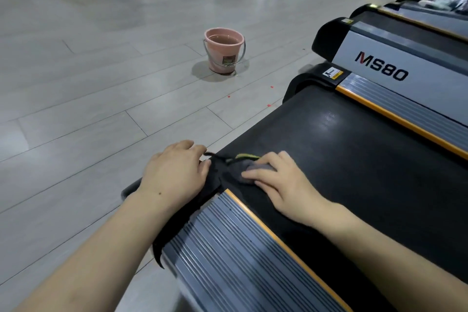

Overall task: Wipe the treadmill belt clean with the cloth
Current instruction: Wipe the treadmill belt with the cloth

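- Cloth (249, 168): a small grey rag with a yellow-green edge, which I see bunched on the rear corner of the treadmill belt (354, 164), at about 6 o'clock from the middle of the view.
- Right hand (276, 182): I have it palm-down on the cloth, fingers slightly spread and laid flat over it, pressing it onto the belt; the fingertips point toward 10 o'clock.
- Left hand (174, 172): resting palm-down on the black end cap (215, 180) at the treadmill's rear corner, at 9 o'clock from the cloth; fingers together and bent lightly over the cap's edge, holding nothing that I can see.
- Treadmill belt: black and matt, running from the cloth toward 2 o'clock, with a pale sheen patch near its far edge.
- Side rails: a ribbed grey rail (233, 248) with an orange strip lies at 6 o'clock from the cloth; its twin (405, 106) borders the belt's far side.
- Second treadmill (379, 58): marked "MS80", just beyond the far rail at 2 o'clock.
- Pink bucket (224, 50): upright on the pale plank floor (88, 83), holding water, well apart from the cloth at 12 o'clock.
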{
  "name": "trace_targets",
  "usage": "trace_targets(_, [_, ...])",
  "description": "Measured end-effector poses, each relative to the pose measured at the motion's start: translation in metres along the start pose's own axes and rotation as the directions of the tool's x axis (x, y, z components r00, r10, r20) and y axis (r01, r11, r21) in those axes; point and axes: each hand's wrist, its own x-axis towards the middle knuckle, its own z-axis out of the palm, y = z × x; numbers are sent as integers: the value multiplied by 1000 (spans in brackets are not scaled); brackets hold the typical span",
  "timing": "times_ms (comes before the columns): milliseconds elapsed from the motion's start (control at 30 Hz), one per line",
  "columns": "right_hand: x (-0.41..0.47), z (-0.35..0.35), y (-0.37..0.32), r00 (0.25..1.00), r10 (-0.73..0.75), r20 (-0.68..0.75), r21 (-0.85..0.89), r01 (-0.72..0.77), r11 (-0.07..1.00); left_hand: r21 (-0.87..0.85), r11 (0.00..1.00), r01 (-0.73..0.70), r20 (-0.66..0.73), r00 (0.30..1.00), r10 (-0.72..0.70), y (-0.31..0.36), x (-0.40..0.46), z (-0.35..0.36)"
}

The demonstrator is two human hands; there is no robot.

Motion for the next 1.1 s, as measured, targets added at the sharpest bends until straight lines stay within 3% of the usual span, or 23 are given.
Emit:
trace_targets(100, [7, -3, 8, 995, -83, 50, -11, 83, 996, 5, 1000, 30, 25, 999, -30, -4, -1, 0])
trace_targets(300, [85, 32, 17, 994, 108, -7, -52, -108, 993, -33, 999, 40, 44, 998, -38, -4, 3, 2])
trace_targets(467, [3, -12, -6, 990, -102, 97, 57, 97, 994, -44, 999, -5, 37, 999, 6, -8, 6, 11])
trace_targets(567, [-28, -27, -8, 979, -139, 149, 93, 126, 988, -48, 999, -6, 47, 999, 8, -8, 7, 12])
trace_targets(800, [51, 20, -1, 999, 55, 2, 16, -55, 998, -51, 998, -23, 58, 998, 26, -6, 9, 18])
trace_targets(1000, [-57, -35, -21, 990, -67, 123, 86, 56, 995, -11, 996, -90, 56, 994, 91, 1, 5, 16])
trace_targets(1100, [-85, -45, -20, 991, -70, 118, 100, 58, 993, -12, 992, -125, 49, 991, 126, 9, 1, 15])
